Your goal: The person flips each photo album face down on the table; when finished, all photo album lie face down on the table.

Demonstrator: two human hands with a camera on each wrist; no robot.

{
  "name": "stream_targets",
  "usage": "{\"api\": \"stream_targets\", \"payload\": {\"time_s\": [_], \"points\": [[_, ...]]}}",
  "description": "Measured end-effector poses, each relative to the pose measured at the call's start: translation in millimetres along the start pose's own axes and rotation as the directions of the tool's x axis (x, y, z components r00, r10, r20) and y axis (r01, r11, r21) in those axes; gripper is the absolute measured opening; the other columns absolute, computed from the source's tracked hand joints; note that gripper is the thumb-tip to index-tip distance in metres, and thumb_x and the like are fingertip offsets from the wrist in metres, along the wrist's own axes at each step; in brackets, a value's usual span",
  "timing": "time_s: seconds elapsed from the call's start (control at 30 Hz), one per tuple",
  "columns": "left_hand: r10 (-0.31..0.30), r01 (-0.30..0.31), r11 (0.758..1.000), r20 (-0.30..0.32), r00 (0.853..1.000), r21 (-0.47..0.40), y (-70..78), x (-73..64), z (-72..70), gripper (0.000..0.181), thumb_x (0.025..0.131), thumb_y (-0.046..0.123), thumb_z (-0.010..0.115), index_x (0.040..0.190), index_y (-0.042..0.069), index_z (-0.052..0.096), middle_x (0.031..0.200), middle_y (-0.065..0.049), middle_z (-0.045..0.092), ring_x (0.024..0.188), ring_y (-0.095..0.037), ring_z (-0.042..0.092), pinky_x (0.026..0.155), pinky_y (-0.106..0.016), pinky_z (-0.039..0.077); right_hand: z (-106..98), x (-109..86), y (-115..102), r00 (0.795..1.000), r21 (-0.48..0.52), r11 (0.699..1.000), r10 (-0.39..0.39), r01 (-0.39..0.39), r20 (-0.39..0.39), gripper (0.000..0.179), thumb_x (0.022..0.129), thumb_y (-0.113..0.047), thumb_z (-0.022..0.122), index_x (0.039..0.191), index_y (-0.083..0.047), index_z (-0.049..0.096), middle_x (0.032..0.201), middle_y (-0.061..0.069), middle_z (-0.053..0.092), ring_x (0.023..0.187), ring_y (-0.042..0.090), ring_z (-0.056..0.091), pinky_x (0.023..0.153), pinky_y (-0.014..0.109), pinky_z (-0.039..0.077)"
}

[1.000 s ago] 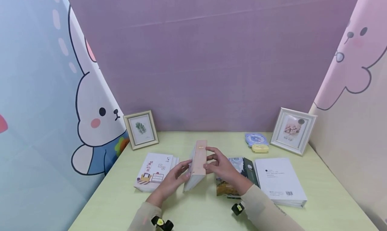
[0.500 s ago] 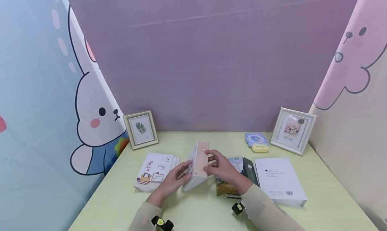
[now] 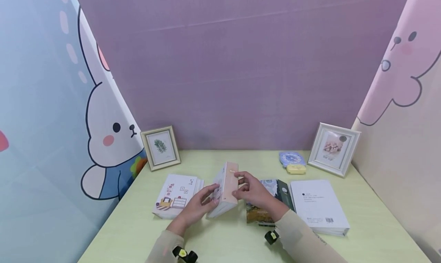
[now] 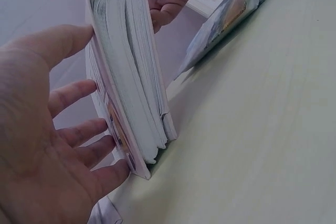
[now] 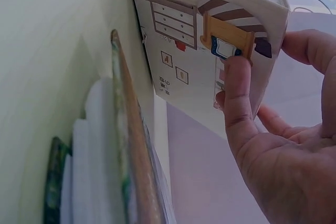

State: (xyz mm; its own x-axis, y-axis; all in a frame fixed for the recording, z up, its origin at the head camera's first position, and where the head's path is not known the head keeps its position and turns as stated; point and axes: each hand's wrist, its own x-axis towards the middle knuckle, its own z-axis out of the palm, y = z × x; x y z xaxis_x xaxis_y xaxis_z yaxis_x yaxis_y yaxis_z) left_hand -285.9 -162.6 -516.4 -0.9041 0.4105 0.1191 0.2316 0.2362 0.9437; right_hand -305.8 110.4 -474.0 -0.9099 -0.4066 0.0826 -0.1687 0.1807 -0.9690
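A thick pale book (image 3: 219, 186) stands tilted on its edge at the table's middle, its pinkish spine turned up. My left hand (image 3: 198, 207) is at its left cover; in the left wrist view the fingers (image 4: 81, 132) are spread and fairly straight, their tips against the cover. The right hand (image 3: 253, 192) holds the book at the spine. In the right wrist view, one finger (image 5: 239, 90) of this hand lies on the cover with a drawn desk and drawers, and others are at the spine edge. White pages (image 4: 128, 66) face the left wrist camera.
A white illustrated book (image 3: 177, 196) lies at left. On the right lie a dark green landscape-covered book (image 3: 286, 194), partly behind my right hand, and a thick white book (image 3: 320, 207). Picture frames (image 3: 160, 147) (image 3: 334, 149) stand at the back, with a blue-and-yellow clock-like object (image 3: 292, 161) near the right one.
The pale book has turned and tilted slightly, so more of its left cover shows and its spine sits a little further right. Both hands have barely moved.
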Motion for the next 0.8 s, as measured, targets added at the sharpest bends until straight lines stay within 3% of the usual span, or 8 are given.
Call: {"api": "stream_targets", "payload": {"time_s": [0.2, 0.3, 0.57, 0.8], "points": [[-0.022, 0.022, 1.000, -0.004, 1.000, 0.009, -0.8, -0.8, 0.3, 0.063, 0.101, 0.028, 0.072, 0.158, 0.019, 0.046, 0.169, -0.013, 0.032, 0.155, -0.037, 0.028, 0.125, -0.054, 0.026, -1.9, -0.5, 1.9, 1.000, -0.035, 0.999, 0.015, -0.015, -0.026, 0.070, 0.092, -0.021, 0.082, 0.152, -0.008, 0.048, 0.129, 0.016, 0.058, 0.096, 0.025, 0.066, 0.077, 0.043, 0.062], [-0.028, 0.029, 0.999, -0.011, 1.000, 0.018, -1.0, -1.0, 0.6, 0.063, 0.100, 0.028, 0.073, 0.157, 0.019, 0.048, 0.169, -0.012, 0.032, 0.154, -0.039, 0.029, 0.125, -0.054, 0.025, -3.3, -0.2, 2.4, 0.999, -0.049, 0.998, 0.028, -0.029, -0.031, 0.069, 0.091, -0.021, 0.084, 0.150, -0.009, 0.050, 0.127, 0.015, 0.058, 0.096, 0.026, 0.065, 0.077, 0.044, 0.062], [-0.046, 0.047, 0.992, -0.015, 0.999, 0.113, -1.9, -2.6, 1.2, 0.058, 0.098, 0.032, 0.075, 0.151, 0.022, 0.055, 0.169, -0.010, 0.031, 0.156, -0.041, 0.024, 0.125, -0.060, 0.020, -5.9, -0.4, 2.5, 0.998, -0.163, 0.985, 0.060, -0.065, -0.035, 0.067, 0.088, -0.018, 0.085, 0.145, -0.002, 0.054, 0.122, 0.014, 0.063, 0.092, 0.023, 0.064, 0.070, 0.035, 0.060], [-0.030, 0.032, 0.985, -0.010, 0.999, 0.168, 0.1, -2.9, 3.2, 0.057, 0.096, 0.032, 0.078, 0.148, 0.021, 0.058, 0.169, -0.011, 0.032, 0.156, -0.041, 0.023, 0.125, -0.064, 0.014, -8.5, -2.8, 2.9, 0.994, -0.262, 0.959, 0.103, -0.109, -0.036, 0.070, 0.086, -0.024, 0.087, 0.144, -0.005, 0.055, 0.123, 0.011, 0.062, 0.096, 0.022, 0.063, 0.076, 0.036, 0.060]]}}
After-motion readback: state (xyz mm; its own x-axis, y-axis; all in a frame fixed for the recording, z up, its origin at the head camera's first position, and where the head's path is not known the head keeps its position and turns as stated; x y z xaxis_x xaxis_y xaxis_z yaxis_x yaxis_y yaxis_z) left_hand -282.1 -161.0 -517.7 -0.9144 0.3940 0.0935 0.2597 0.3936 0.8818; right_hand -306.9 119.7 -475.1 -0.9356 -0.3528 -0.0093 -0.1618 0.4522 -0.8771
